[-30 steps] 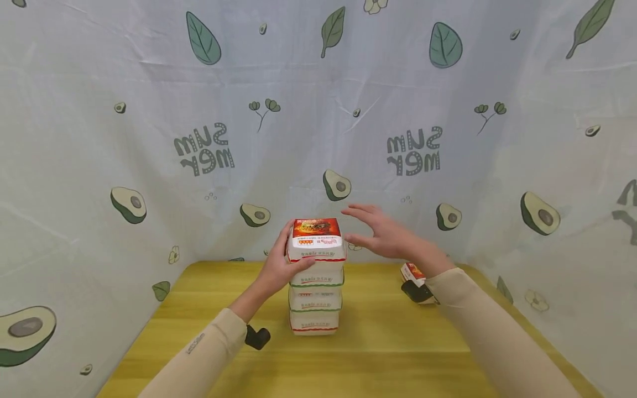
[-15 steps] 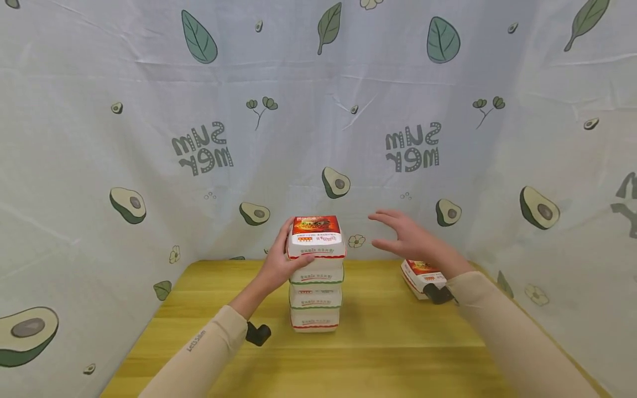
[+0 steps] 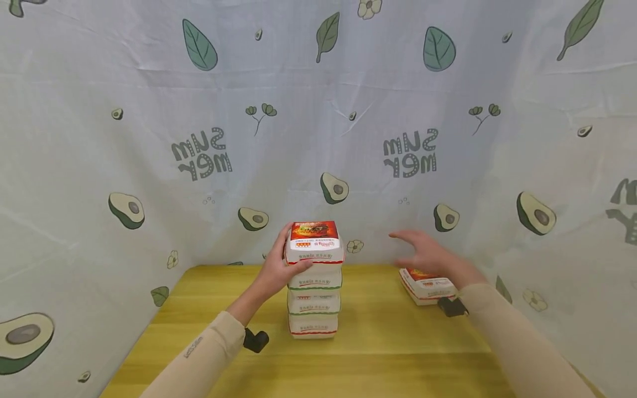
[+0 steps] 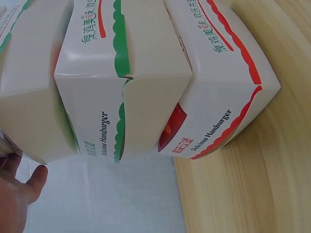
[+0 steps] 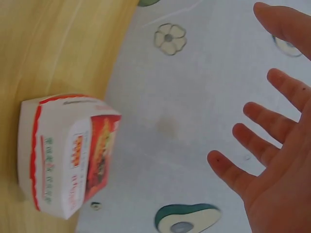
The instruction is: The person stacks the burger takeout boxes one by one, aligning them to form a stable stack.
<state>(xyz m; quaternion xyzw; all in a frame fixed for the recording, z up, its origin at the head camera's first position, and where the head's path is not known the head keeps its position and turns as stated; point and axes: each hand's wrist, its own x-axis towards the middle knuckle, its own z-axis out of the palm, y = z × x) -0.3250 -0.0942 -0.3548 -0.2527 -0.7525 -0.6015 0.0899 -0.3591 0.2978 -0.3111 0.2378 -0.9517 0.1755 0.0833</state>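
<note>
Several white hamburger boxes stand in one upright stack at mid-table, with a red-trimmed bottom box (image 3: 313,326) and green-trimmed boxes (image 4: 92,102) above it. On top sits a red-trimmed hamburger box (image 3: 314,249) with a burger picture on its lid. My left hand (image 3: 276,268) holds this top box, thumb across its front and fingers along its left side. Away to the right, my right hand (image 3: 430,255) is in the air, blurred in the head view, its fingers spread and holding nothing. Below and close to it lies another red-trimmed hamburger box (image 3: 425,290), seen whole in the right wrist view.
The yellow wood-grain table (image 3: 378,331) ends at a pale curtain (image 3: 278,182) printed with avocados and leaves, which also hangs along both sides. A black wrist camera (image 3: 256,340) shows under the left wrist, another black camera (image 3: 453,307) under the right.
My right hand has moved from beside the top of the stack rightward and slightly down, over the separate box, which is now more exposed. The left hand has stayed on the top box.
</note>
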